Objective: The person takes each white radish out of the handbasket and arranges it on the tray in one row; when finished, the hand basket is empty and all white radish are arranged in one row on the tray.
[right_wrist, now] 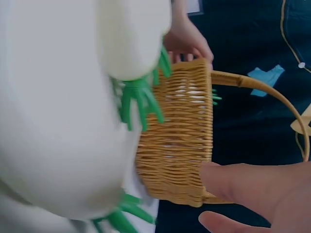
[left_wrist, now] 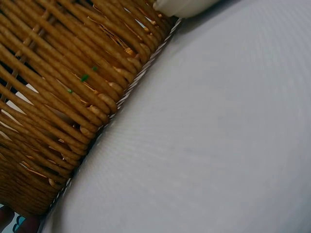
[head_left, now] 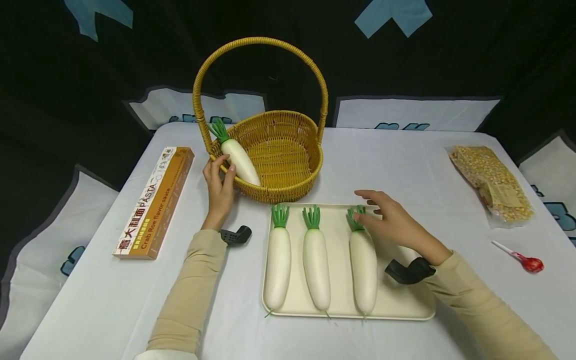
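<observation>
My left hand (head_left: 219, 192) holds the left side of the wicker basket (head_left: 288, 192) at its rim. Inside the basket, against that side, leans a white radish (head_left: 240, 161) with green leaf stubs. Three more white radishes lie side by side on the cream tray (head_left: 405, 310): the left one (head_left: 278, 267), the middle one (head_left: 316, 267) and the right one (head_left: 363, 270). Over the leafy end of the right radish hovers my right hand (head_left: 391, 222), fingers apart and gripping nothing; whether a fingertip touches the leaves is unclear. The left wrist view shows the basket's woven wall (left_wrist: 73, 82) close up.
A pasta box (head_left: 155, 202) lies left of the basket. On the right are a clear bag of corn kernels (head_left: 492, 182) and a red lollipop (head_left: 531, 263). The basket's tall arched handle (head_left: 261, 40) rises above its bowl. A white cloth (head_left: 382, 155) covers the table.
</observation>
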`<state>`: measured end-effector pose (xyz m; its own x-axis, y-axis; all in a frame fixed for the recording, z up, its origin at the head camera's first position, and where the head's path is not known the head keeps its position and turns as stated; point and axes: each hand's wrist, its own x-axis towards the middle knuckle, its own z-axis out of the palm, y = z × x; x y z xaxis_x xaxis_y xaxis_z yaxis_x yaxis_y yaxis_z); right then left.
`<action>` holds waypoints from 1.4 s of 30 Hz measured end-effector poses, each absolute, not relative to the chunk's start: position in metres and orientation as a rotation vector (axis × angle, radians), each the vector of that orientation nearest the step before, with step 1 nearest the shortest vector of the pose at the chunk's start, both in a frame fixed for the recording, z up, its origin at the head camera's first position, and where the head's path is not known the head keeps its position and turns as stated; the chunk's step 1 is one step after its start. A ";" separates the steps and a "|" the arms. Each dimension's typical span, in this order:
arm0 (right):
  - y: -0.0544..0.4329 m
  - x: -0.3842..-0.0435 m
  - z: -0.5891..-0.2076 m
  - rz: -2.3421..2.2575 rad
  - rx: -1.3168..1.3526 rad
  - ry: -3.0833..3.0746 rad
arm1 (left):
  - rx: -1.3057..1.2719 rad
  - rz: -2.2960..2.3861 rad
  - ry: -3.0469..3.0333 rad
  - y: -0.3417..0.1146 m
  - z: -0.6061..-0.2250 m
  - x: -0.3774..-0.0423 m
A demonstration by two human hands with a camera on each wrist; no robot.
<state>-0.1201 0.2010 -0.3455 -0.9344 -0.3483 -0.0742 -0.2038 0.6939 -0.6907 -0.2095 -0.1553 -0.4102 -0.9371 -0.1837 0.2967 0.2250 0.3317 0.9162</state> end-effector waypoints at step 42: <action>-0.020 -0.248 -0.343 -1.093 -0.371 2.448 | -0.011 -1.641 -2.293 -0.151 -0.394 -0.201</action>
<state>-0.2477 -0.0199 -0.3427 -0.8709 -0.4068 -0.2759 -0.0661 0.6531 -0.7544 -0.2008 -0.1505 -0.3943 -0.9486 -0.1780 0.2615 0.1901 0.3401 0.9210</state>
